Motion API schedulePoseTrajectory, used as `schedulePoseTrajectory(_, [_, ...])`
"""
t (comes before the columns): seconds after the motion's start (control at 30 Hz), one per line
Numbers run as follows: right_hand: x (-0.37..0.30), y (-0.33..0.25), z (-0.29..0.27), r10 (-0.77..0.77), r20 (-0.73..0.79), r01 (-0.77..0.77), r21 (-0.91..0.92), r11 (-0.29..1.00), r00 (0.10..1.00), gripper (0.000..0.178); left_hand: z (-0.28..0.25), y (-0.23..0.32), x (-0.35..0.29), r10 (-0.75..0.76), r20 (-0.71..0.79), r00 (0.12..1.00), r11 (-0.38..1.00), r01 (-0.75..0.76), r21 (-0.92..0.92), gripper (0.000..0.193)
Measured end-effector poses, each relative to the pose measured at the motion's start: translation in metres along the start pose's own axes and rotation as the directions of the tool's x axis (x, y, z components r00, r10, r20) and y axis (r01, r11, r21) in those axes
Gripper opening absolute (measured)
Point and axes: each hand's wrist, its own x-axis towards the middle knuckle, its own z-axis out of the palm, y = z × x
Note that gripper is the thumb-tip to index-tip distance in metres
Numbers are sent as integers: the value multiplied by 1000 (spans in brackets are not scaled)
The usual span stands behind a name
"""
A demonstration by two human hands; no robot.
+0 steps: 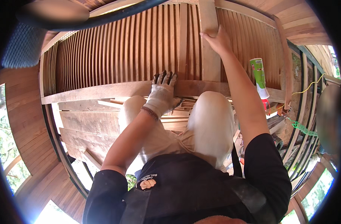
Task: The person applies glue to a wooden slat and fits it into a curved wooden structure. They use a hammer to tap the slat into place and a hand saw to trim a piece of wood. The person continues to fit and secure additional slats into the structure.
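Note:
A slatted wooden louvre panel (118, 48) lies across in front of my knees. My left hand (163, 93), in a pale work glove with dark fingertips, rests on the panel's near rail (114, 90). Its fingers are stretched out over the edge of the slats and it holds nothing. My bare right hand (218, 40) reaches to the far part of the wide wooden crosspiece (211, 67). Its thumb lies over the crosspiece and its fingers curl at the right side, partly hidden. Whether something small is under that palm, I cannot make out.
A green and white bottle (258, 74) with a red end lies on the panel's right side. Wooden strips (176, 121) lie below, between my knees. Weathered boards (90, 119) are at the left. A green coiled cord (303, 128) and a yellow cord (308, 89) are at the right.

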Motion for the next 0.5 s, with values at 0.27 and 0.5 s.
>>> schedulePoseTrajectory(0.27, [-136, 76, 14, -182, -184, 255, 558, 790, 966, 66, 12, 9, 26, -7, -10, 1000, 1000, 7, -23, 94])
schedulePoseTrajectory(0.5, [-161, 47, 14, -128, -150, 197, 701, 685, 980, 62, 24, 6, 24, 67, -104, 992, 998, -66, 11, 98])
